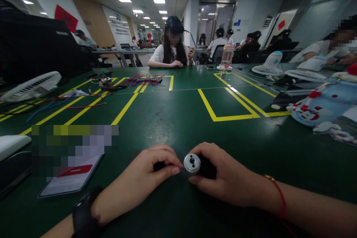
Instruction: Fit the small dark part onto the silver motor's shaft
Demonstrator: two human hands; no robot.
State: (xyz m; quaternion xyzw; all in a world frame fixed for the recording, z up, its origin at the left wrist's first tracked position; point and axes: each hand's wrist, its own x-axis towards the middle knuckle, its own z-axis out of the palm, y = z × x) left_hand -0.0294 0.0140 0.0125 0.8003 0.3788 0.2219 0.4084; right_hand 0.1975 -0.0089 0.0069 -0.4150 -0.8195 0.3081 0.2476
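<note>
Near the front middle of the green table stands a small silver cylinder [192,163], which looks like a small motor. Its round top face points up and shows a dark centre and two small holes. My right hand [223,173] grips it from the right, thumb in front and fingers behind. Just to its left, my left hand [150,169] is closed in a pinch, thumb and forefinger tips together close to the cylinder's side. Something tiny and dark shows at those fingertips, too small to name.
A phone [75,178] lies left of my left wrist. White fans [33,87] stand at the left and right. Bundled red and blue wires [145,80] lie farther back. A blue bottle [329,100] is at right. Across the table sits a person [174,44].
</note>
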